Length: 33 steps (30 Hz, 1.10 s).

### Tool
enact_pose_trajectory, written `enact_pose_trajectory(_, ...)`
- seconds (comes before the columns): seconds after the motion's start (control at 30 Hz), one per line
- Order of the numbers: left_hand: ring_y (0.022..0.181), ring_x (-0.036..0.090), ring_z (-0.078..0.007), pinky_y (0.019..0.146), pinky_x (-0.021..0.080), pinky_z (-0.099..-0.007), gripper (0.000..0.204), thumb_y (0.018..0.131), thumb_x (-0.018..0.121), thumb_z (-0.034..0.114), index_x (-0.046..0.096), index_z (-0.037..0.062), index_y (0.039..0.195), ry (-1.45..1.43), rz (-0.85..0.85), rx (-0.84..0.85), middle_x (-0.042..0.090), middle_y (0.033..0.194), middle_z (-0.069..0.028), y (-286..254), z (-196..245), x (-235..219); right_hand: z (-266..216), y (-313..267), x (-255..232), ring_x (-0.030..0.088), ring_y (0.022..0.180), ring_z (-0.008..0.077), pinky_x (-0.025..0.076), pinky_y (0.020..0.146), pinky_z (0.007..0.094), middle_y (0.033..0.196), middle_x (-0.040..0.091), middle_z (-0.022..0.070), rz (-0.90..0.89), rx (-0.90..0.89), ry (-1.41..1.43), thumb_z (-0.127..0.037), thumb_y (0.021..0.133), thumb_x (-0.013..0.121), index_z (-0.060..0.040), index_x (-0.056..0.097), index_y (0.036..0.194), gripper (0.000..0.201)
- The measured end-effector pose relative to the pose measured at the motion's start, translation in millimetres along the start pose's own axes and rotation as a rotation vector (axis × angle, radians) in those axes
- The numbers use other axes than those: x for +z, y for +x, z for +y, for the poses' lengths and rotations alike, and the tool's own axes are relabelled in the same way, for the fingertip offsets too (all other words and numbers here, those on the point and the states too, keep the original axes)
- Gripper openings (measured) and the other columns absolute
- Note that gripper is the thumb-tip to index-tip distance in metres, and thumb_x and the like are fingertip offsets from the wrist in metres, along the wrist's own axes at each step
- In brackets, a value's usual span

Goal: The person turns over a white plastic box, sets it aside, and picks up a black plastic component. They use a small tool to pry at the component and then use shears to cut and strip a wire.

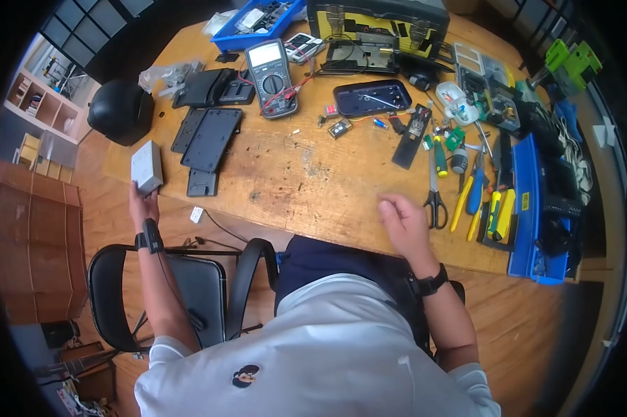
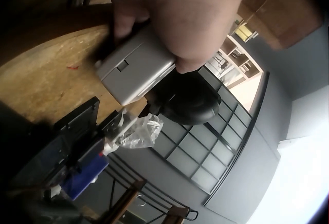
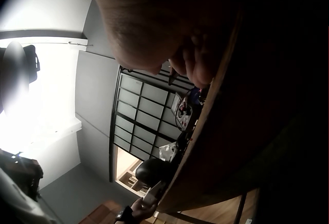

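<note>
At the table's left edge, my left hand (image 1: 143,205) grips a small light grey box (image 1: 146,167). In the left wrist view the left hand (image 2: 190,18) has its thumb and fingers on either side of the box (image 2: 136,67), which has a small dark slot. My right hand (image 1: 404,224) rests at the table's front edge, left of the scissors (image 1: 435,201), its fingers loosely curled with nothing in them. The right wrist view shows the right hand (image 3: 154,34) dark against the table edge, and the box (image 3: 153,194) far off in the left hand.
Black plastic panels (image 1: 213,139) and a black rounded case (image 1: 121,111) lie near the box. A multimeter (image 1: 272,80) stands farther back, beside a black tray (image 1: 372,97). Screwdrivers, pliers (image 1: 466,198) and a blue bin (image 1: 529,208) are at the right. A black chair (image 1: 195,285) stands below.
</note>
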<state>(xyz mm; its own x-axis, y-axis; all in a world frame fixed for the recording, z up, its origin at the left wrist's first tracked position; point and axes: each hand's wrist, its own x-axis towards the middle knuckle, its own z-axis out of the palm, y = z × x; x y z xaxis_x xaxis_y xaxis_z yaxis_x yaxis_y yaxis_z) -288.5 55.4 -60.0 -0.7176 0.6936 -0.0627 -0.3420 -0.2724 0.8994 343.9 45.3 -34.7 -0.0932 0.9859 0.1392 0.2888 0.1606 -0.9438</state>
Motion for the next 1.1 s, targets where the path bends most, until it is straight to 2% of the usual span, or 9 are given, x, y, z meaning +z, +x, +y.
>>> enact_pose_trajectory(0.17, 0.117, 0.064, -0.0305, 0.101, 0.053, -0.0452, 0.059, 0.104, 0.056, 0.04, 0.046, -0.0018, 0.144, 0.138, 0.033, -0.051, 0.056, 0.139, -0.0182, 15, 5, -1, 5, 1, 1, 0.065, 0.07, 0.0146, 0.05, 0.063, 0.0276, 0.082, 0.068, 0.0107, 0.028, -0.027, -0.007, -0.013, 0.097, 0.066, 0.0026, 0.071, 0.105, 0.018)
enact_pose_trajectory(0.37, 0.102, 0.07, -0.0331, 0.081, 0.053, -0.0394, 0.063, 0.102, 0.053, 0.053, 0.062, -0.0022, 0.131, 0.989, 0.217, 0.034, 0.072, 0.11, -0.0177, 39, 3, -2, 5, 0, 2, 0.064, 0.068, 0.0161, 0.05, 0.062, 0.0282, 0.082, 0.068, 0.0113, 0.045, -0.049, -0.041, -0.012, 0.097, 0.066, 0.0023, 0.071, 0.104, 0.017)
enact_pose_trajectory(0.43, 0.099, 0.07, -0.0307, 0.082, 0.051, -0.0415, 0.062, 0.101, 0.054, 0.052, 0.066, -0.0042, 0.123, 1.144, 0.22, 0.357, 0.074, 0.1, -0.0191, 41, -6, -3, 4, 0, 1, 0.064, 0.068, 0.0169, 0.049, 0.062, 0.0287, 0.082, 0.068, 0.0116, 0.047, -0.065, -0.046, -0.011, 0.097, 0.066, 0.0023, 0.071, 0.104, 0.016)
enact_pose_trajectory(0.57, 0.102, 0.068, -0.0291, 0.091, 0.05, -0.0404, 0.062, 0.099, 0.059, 0.049, 0.064, -0.0064, 0.127, 1.37, 0.37, 0.398, 0.073, 0.109, -0.0216, 30, -7, 14, 1, -1, 1, 0.065, 0.069, 0.0196, 0.049, 0.062, 0.0303, 0.083, 0.068, 0.0127, 0.042, -0.064, -0.068, -0.01, 0.096, 0.066, 0.0021, 0.071, 0.102, 0.015)
enact_pose_trajectory(0.63, 0.117, 0.062, -0.0402, 0.102, 0.046, -0.0447, 0.061, 0.095, 0.067, 0.044, 0.063, -0.0077, 0.128, 1.378, 0.417, 0.988, 0.067, 0.122, -0.0269, -15, 0, 65, 1, 0, 2, 0.065, 0.07, 0.0203, 0.049, 0.063, 0.0305, 0.083, 0.068, 0.0131, 0.051, -0.085, -0.081, -0.01, 0.096, 0.066, 0.0019, 0.071, 0.102, 0.014)
enact_pose_trajectory(0.7, 0.129, 0.055, -0.0407, 0.109, 0.041, -0.0462, 0.069, 0.091, 0.072, 0.043, 0.057, -0.0083, 0.135, 1.09, -0.071, 0.859, 0.06, 0.136, -0.0287, -44, -2, 100, 2, 0, 2, 0.065, 0.07, 0.0209, 0.049, 0.063, 0.0307, 0.083, 0.068, 0.0134, 0.053, -0.104, -0.095, -0.01, 0.096, 0.066, 0.0018, 0.071, 0.101, 0.014)
enact_pose_trajectory(0.77, 0.136, 0.048, -0.0418, 0.114, 0.037, -0.0467, 0.085, 0.086, 0.076, 0.051, 0.05, -0.0065, 0.143, 1.296, -0.32, 0.733, 0.052, 0.144, -0.031, -80, -2, 143, 2, 0, 2, 0.065, 0.07, 0.0228, 0.05, 0.063, 0.0311, 0.084, 0.069, 0.0142, 0.047, -0.094, -0.135, -0.01, 0.096, 0.066, 0.0018, 0.07, 0.1, 0.013)
enact_pose_trajectory(0.9, 0.143, 0.038, -0.0484, 0.118, 0.033, -0.049, 0.122, 0.07, 0.079, 0.07, 0.03, -0.0008, 0.157, 1.813, -0.426, 0.586, 0.04, 0.151, -0.0377, -98, -20, 180, -2, 1, 2, 0.066, 0.07, 0.0245, 0.05, 0.064, 0.0319, 0.085, 0.069, 0.0147, 0.037, -0.102, -0.105, -0.01, 0.095, 0.066, 0.0017, 0.07, 0.1, 0.013)
enact_pose_trajectory(1.1, 0.133, 0.047, -0.0468, 0.112, 0.039, -0.0502, 0.117, 0.07, 0.079, 0.067, 0.033, 0.0023, 0.157, 1.732, -0.393, 0.456, 0.045, 0.144, -0.0357, -93, -34, 192, -2, 0, -2, 0.068, 0.074, 0.0289, 0.052, 0.066, 0.0342, 0.088, 0.07, 0.016, 0.058, -0.159, -0.139, -0.01, 0.094, 0.067, 0.0012, 0.07, 0.099, 0.013)
